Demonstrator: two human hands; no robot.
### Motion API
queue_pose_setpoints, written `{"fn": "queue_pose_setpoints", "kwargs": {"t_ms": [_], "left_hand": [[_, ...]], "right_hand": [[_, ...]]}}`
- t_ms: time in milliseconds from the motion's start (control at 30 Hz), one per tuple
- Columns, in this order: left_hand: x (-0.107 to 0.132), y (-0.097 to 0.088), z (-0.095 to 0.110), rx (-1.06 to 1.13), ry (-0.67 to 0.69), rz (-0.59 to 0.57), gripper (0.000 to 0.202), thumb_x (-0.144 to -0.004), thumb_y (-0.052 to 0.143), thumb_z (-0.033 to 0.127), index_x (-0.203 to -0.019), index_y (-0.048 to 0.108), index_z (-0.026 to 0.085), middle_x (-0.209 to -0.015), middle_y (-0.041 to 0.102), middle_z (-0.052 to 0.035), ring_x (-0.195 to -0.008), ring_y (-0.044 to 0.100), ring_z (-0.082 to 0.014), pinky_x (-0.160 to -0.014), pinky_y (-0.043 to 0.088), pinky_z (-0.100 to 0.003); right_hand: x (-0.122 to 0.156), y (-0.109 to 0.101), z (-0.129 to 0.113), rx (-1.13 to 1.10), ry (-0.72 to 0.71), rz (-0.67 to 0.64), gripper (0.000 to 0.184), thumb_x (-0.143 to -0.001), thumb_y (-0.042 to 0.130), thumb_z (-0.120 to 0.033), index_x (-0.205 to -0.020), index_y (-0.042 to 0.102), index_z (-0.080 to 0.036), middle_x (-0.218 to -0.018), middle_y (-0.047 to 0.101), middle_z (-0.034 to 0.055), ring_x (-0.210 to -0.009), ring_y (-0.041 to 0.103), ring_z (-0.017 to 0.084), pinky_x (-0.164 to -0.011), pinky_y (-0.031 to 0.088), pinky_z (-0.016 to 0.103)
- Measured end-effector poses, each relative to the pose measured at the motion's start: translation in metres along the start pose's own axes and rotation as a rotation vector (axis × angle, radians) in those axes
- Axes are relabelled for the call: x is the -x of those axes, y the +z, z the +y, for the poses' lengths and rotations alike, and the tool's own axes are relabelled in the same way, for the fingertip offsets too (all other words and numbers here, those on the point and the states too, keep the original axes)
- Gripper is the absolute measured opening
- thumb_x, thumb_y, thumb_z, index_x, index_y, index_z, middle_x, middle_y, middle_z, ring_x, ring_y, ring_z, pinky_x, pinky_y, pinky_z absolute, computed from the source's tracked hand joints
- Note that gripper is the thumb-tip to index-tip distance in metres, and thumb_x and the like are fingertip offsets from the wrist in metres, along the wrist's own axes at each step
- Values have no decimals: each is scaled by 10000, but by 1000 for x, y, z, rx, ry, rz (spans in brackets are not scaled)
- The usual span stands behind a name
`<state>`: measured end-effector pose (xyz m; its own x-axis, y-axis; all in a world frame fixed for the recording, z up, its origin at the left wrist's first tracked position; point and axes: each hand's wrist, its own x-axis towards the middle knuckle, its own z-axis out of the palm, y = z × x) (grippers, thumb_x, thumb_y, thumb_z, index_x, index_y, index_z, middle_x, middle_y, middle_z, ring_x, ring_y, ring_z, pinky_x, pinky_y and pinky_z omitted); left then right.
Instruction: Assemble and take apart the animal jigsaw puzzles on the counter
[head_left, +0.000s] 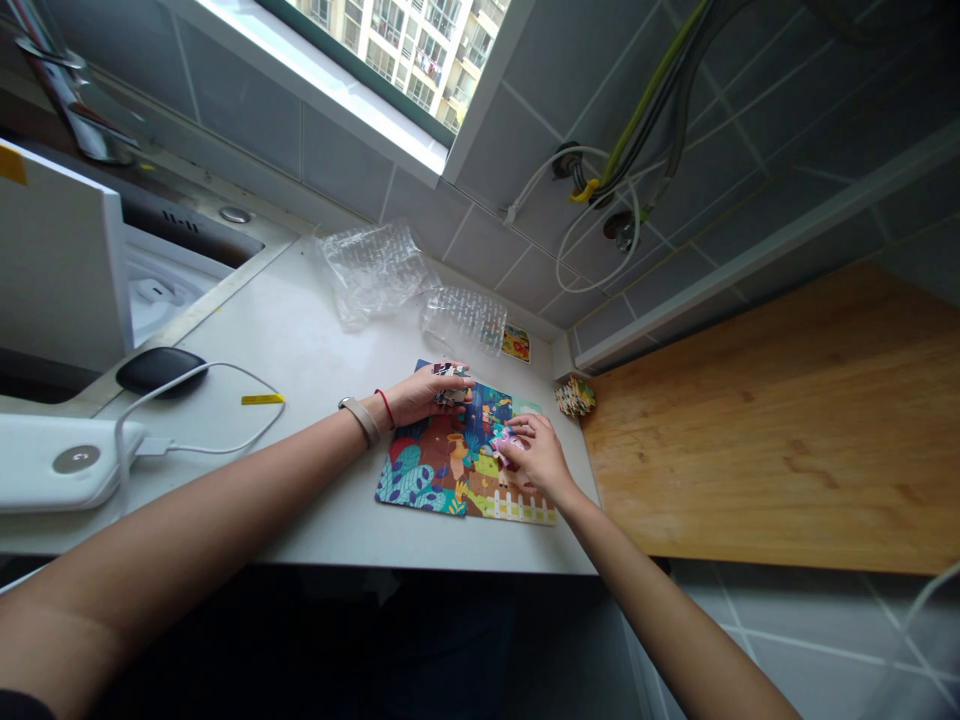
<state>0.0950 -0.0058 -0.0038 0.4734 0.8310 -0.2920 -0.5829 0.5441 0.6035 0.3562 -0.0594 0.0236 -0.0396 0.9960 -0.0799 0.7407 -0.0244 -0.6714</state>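
Observation:
A colourful jigsaw puzzle [442, 470] lies partly assembled on the white counter [315, 350]. My left hand [427, 392] rests at the puzzle's top edge, fingers curled around several loose puzzle pieces [448, 372]. My right hand [534, 455] sits on the puzzle's right part, fingertips pinching a small pink piece [504, 440] against the picture. A watch and a red string circle my left wrist.
A small stack of loose pieces [575, 397] sits at the counter's right edge, beside a wooden board [787, 420]. Crumpled clear plastic bags [375, 265] and a small picture card [516, 343] lie behind the puzzle. A white power bank [60, 460], cable and black mouse [159, 368] lie left.

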Motion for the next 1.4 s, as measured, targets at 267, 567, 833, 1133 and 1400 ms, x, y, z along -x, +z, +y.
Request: {"fn": "queue_pose_setpoints", "kwargs": {"t_ms": [267,567,833,1133,1400], "left_hand": [[-1,-1,0,-12,3,-11,555,-693,943,171,-1150,629,191,-1004,723,-70,-817,759,-211,-648,649,-300],[-1,-2,-1,-3,-4,-14,539,-714,933,167,-1157,628,192,-1014,727,-72,-819,759,-207,-667,655,-313],[-1,-2,-1,-16,5,-22,556,-703,941,182,-1156,618,195,-1008,720,-65,-821,758,-205,-665,650,-310],[0,-1,1,14,1,-28,540,-702,941,166,-1141,627,187,-988,729,-69,-800,754,-198,-671,648,-308],[0,-1,1,9,3,-30,525,-713,927,160,-1139,621,184,-985,729,-71,-784,746,-192,-647,640,-302]], "right_hand": [[4,-13,11,-57,122,-223,480,-710,820,-275,-1171,710,-203,-1171,744,99,-980,741,259,-827,628,381],[10,-25,7,208,-9,-286,489,-775,775,-289,-1257,747,-214,-1108,777,72,-862,726,221,-830,596,357],[-33,-35,-12,160,-70,-270,430,-763,817,-298,-1177,775,-190,-994,797,47,-886,730,229,-805,584,329],[-84,-23,-10,456,-51,-329,720,-508,992,-238,-1190,762,-218,-1152,735,87,-1000,710,278,-949,548,377],[-88,-23,-11,580,-34,-356,919,-460,1019,-265,-1315,690,-208,-1261,637,124,-1202,641,340,-1076,479,409]]}}
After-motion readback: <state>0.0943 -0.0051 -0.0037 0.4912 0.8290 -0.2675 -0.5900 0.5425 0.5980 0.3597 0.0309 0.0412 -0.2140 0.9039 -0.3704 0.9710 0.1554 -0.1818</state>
